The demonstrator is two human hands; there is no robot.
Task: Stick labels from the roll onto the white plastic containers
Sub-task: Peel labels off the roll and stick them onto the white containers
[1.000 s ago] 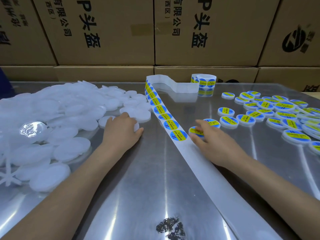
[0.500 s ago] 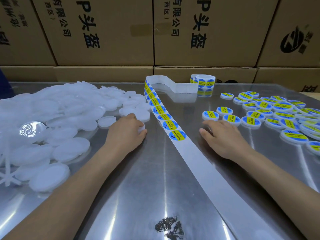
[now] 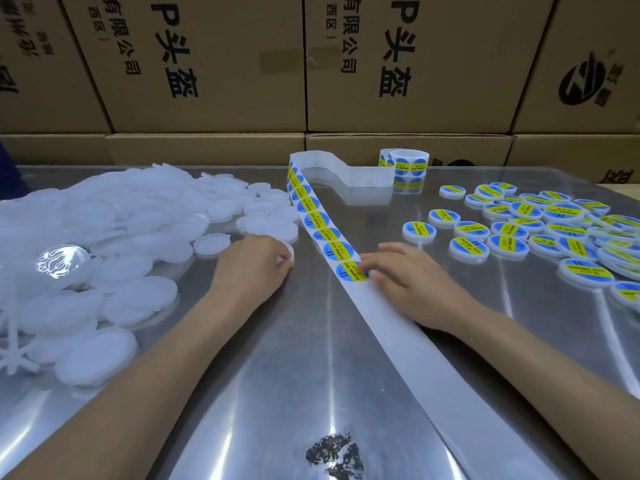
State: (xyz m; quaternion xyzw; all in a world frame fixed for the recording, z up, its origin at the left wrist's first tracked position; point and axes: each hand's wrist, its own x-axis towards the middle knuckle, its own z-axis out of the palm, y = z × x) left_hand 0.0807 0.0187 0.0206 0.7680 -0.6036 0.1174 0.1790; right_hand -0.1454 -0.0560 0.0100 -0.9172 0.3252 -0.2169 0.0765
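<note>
A label roll stands at the back of the table. Its white backing strip runs toward me, carrying several round blue-and-yellow labels. My right hand lies beside the strip, its fingertips at the edge of the nearest label. My left hand curls round a bare white container, mostly hidden under the fingers. A pile of unlabelled white containers fills the left side. Labelled containers are spread on the right.
The table top is shiny metal with a dark mark near the front edge. Stacked cardboard boxes form a wall behind the table. A clear embossed disc lies on the left pile.
My right hand left the labelled containers and moved left to the nearest label on the strip. My left hand stayed on its white container, shifting slightly right.
</note>
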